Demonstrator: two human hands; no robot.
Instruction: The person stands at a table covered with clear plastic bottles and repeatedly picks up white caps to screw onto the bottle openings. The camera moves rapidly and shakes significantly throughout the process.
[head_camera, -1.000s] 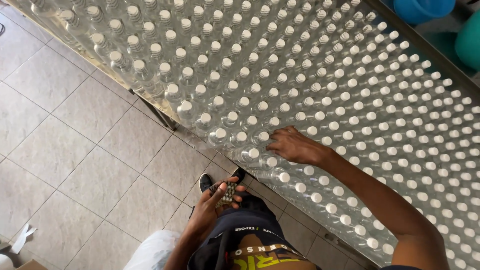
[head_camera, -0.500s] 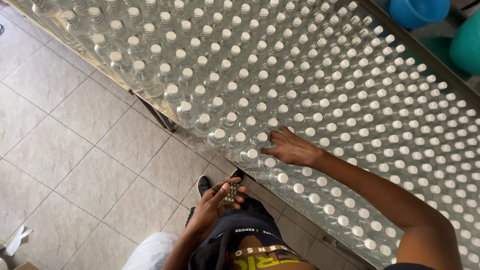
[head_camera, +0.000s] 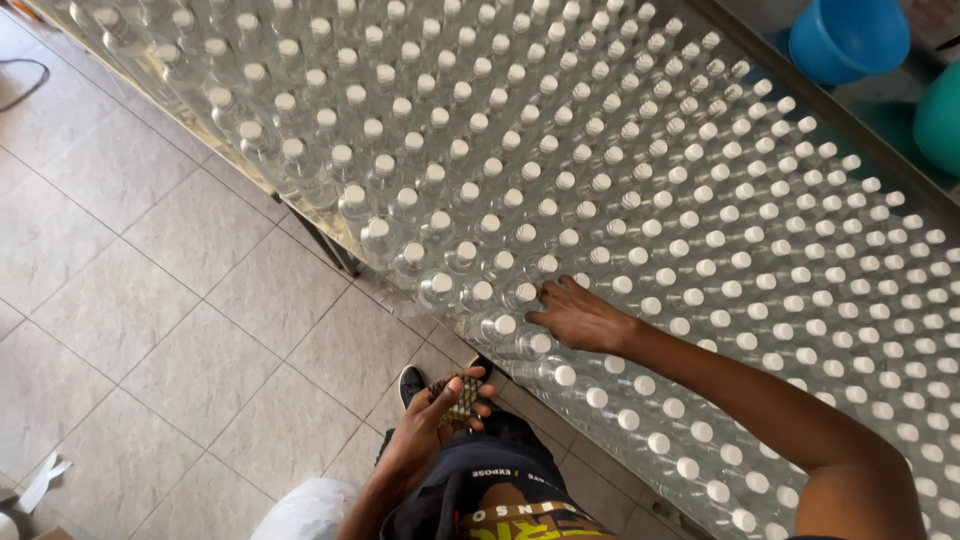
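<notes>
A long table holds several rows of clear plastic bottles (head_camera: 600, 170) with white caps, packed tight from far left to near right. My right hand (head_camera: 575, 315) rests flat on the caps at the table's near edge, fingers spread toward a bottle (head_camera: 500, 330). My left hand (head_camera: 435, 420) is lower, close to my waist, and is closed around a small dark patterned object (head_camera: 462, 398); what kind of thing it is I cannot tell.
Beige tiled floor (head_camera: 150, 330) spreads out on the left. A dark table leg (head_camera: 335, 250) stands under the edge. A blue bucket (head_camera: 850, 35) and a teal container (head_camera: 940, 120) sit beyond the table at top right. White scrap (head_camera: 45, 480) lies at bottom left.
My right hand has slid slightly along the near-edge caps. My left hand stays by my waist with the small object; the view has shifted a little.
</notes>
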